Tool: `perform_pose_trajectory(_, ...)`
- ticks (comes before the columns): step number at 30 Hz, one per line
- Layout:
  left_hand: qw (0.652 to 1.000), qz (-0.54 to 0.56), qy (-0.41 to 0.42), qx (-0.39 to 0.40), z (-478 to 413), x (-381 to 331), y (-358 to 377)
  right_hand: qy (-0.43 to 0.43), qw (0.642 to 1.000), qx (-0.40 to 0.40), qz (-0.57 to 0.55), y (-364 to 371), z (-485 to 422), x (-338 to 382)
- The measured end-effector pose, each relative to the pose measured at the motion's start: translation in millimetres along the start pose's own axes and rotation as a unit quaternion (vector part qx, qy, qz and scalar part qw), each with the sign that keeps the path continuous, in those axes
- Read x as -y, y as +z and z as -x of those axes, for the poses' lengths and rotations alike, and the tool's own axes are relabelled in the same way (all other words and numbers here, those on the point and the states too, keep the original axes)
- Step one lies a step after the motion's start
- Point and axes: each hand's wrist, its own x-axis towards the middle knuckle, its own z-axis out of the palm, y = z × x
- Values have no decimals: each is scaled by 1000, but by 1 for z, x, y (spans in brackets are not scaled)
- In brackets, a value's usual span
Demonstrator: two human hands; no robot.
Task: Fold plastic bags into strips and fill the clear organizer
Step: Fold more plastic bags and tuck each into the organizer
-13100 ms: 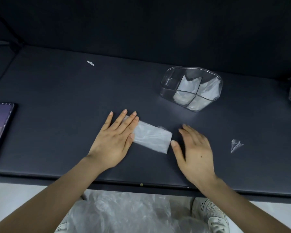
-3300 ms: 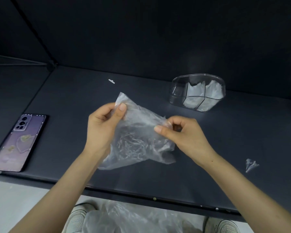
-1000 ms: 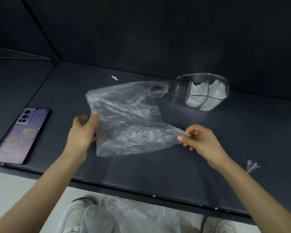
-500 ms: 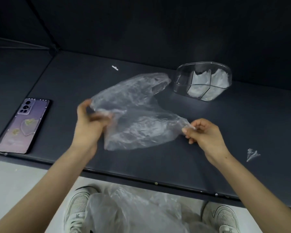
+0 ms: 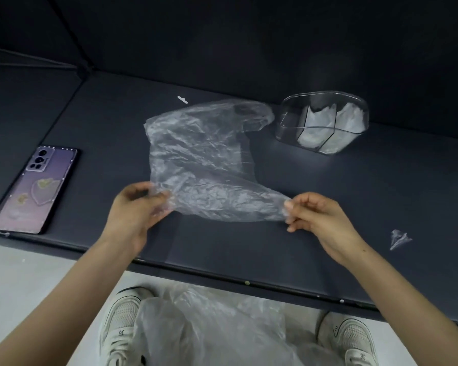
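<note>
**Loosely spread and pinched at two corners: crinkled plastic bag (image 5: 201, 159)**

Thin, translucent film, heavily wrinkled, opened out wide over the matte dark table (image 5: 381, 186). Ends at the far side in a looped handle that reaches near the clear organizer (image 5: 288, 122) without touching it.

Pinched at the near left corner by the left hand (image 5: 138, 210), thumb over curled fingers, with film bunched between them. Pinched at the near right corner by the right hand (image 5: 317, 215), thumb and forefinger closed on a tapering point of film, the other fingers curled beneath. Hangs as a taut near edge between the two grips, then runs away from both toward the far side. Cannot tell whether that near edge touches the tabletop.

Rigid, glossy, round-walled organizer at the far right, split by clear dividers, with white folded strips (image 5: 320, 120) standing in its middle and right compartments.

Flat at the table's left edge, a phone (image 5: 37, 191) with a smooth purple back. Off to the right, well apart from the right hand, a small crumpled scrap (image 5: 398, 239) of clear film. Beyond the bag, a tiny white sliver (image 5: 182, 99). Below the table edge, a soft heap of clear bags (image 5: 209, 326) between two pale mesh shoes (image 5: 119, 323).
</note>
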Motion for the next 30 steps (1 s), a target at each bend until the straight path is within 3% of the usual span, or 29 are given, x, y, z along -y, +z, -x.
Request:
perform_pose_trajectory(2, 999, 32, -4, -1, -6, -2, -3, 17, 999, 10, 29, -12, 4, 1)
perform_pose_trajectory(7, 995, 93, -24, 34, -7, 0, -10, 66, 967, -3, 245, -24, 9, 5)
perform_pose_trajectory(9, 994, 97, -21, 42, -3, 4, -13, 84, 925, 5, 370, -22, 12, 17)
perform_pose_trajectory(10, 995, 89, -17, 39, -1, 5, -15, 71, 885, -13, 460, -20, 13, 23)
perform_pose_trajectory(12, 998, 56, -10, 24, 3, 7, -18, -35, 807, -97, 581, -12, 13, 34)
perform_pose_trajectory(14, 1000, -6, 18, -3, 6, 9, -21, -216, 788, -142, 559, 10, 6, 40)
perform_pose_trajectory(16, 995, -75, 53, -25, 9, 12, -23, -378, 760, -95, 520, 41, -10, 41)
perform_pose_trajectory(19, 994, -95, 53, -30, 14, 15, -27, -481, 699, 11, 530, 94, -48, 41)
perform_pose_trajectory(22, 996, -79, 35, -11, 13, 14, -32, -440, 643, 119, 615, 139, -82, 53)
perform_pose_trajectory(25, 995, -85, 47, 24, 14, 12, -40, -353, 593, 172, 704, 166, -112, 55)
perform_pose_trajectory(27, 991, -115, 60, 38, 14, 12, -47, -292, 590, 169, 734, 176, -123, 51)
perform_pose_trajectory(30, 984, -164, 62, 29, 14, 14, -54, -267, 608, 88, 743, 184, -122, 43)
